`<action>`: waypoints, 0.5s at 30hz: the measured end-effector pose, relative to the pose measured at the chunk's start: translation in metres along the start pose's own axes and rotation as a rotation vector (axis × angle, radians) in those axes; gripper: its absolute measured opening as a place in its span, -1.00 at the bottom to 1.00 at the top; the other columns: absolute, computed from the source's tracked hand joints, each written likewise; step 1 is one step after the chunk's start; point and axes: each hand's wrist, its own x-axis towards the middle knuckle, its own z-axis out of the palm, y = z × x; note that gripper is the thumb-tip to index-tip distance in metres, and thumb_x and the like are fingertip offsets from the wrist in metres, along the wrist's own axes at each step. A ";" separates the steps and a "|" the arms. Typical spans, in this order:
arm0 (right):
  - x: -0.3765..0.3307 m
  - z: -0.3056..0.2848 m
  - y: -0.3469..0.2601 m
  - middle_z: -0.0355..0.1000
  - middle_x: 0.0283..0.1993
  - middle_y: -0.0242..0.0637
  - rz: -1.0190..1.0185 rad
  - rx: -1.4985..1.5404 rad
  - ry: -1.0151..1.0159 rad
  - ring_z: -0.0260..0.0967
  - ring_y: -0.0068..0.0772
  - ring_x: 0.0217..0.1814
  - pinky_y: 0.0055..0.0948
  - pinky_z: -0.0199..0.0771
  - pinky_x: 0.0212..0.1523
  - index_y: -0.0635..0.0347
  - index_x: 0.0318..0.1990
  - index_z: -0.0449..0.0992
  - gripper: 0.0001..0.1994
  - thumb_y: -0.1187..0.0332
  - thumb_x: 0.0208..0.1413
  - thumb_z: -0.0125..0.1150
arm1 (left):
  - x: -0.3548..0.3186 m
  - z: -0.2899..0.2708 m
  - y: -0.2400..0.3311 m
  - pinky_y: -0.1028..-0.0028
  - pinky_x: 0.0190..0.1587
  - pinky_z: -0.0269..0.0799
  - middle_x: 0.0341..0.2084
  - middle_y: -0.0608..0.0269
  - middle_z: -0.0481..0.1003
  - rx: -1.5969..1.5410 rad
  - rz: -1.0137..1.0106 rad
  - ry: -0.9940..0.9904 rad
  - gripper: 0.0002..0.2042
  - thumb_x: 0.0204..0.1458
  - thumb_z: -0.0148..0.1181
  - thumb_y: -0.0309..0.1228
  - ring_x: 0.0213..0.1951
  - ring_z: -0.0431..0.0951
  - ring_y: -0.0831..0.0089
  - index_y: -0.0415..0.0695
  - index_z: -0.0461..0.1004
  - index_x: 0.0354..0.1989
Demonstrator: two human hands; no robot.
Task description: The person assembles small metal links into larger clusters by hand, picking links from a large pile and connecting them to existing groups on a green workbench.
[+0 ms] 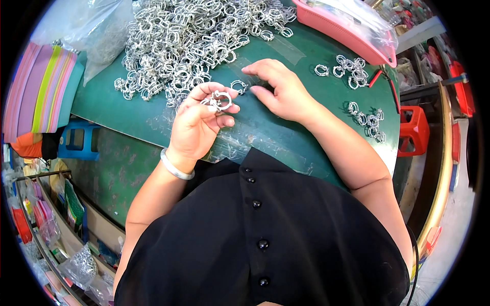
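Note:
My left hand (196, 120) is closed on a silver metal ring clamp (219, 101), pinched between thumb and fingers. A white bangle (176, 166) circles that wrist. Just beyond the fingertips, another ring clamp (238, 86) lies on the green tabletop (265, 130). My right hand (279, 91) is beside it, with thumb and forefinger apart and nothing seen between them. Whether the thumb touches that clamp I cannot tell. A big heap of the same ring clamps (189, 35) covers the far side of the table.
At the right lie small groups of clamps (352, 69) and a red-handled tool (390, 89). A pink basket (347, 30) stands at the far right, a clear plastic bag (109, 41) at the far left. A blue stool (79, 140) and a red stool (413, 130) flank the table.

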 end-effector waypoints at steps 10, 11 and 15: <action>0.001 0.010 0.003 0.34 -0.26 -0.26 -0.021 -0.242 -0.029 0.26 -0.24 -0.19 -0.36 0.30 -0.15 0.20 -0.23 0.45 -0.71 0.43 -0.20 0.25 | 0.000 -0.002 0.001 0.49 -0.34 0.45 -0.36 0.18 0.40 -0.087 -0.067 0.052 -0.77 0.03 -0.02 -0.44 -0.28 0.47 0.32 -0.23 0.35 -0.14; 0.001 0.008 0.002 0.36 -0.27 -0.27 0.027 -0.124 -0.008 0.28 -0.27 -0.22 -0.37 0.31 -0.18 0.19 -0.22 0.45 -0.71 0.42 -0.19 0.24 | -0.001 -0.002 0.001 0.49 -0.34 0.45 -0.36 0.18 0.40 -0.087 -0.067 0.052 -0.77 0.03 -0.02 -0.44 -0.28 0.47 0.32 -0.23 0.35 -0.14; -0.001 0.002 -0.006 0.39 -0.30 -0.29 0.170 0.275 0.021 0.35 -0.44 -0.33 -0.50 0.36 -0.34 0.21 -0.19 0.43 -0.73 0.46 -0.14 0.20 | 0.000 0.011 0.001 0.65 -0.56 0.23 -0.49 0.32 0.43 0.095 -0.081 0.209 -0.85 0.00 0.10 -0.43 -0.52 0.38 0.61 -0.15 0.43 -0.25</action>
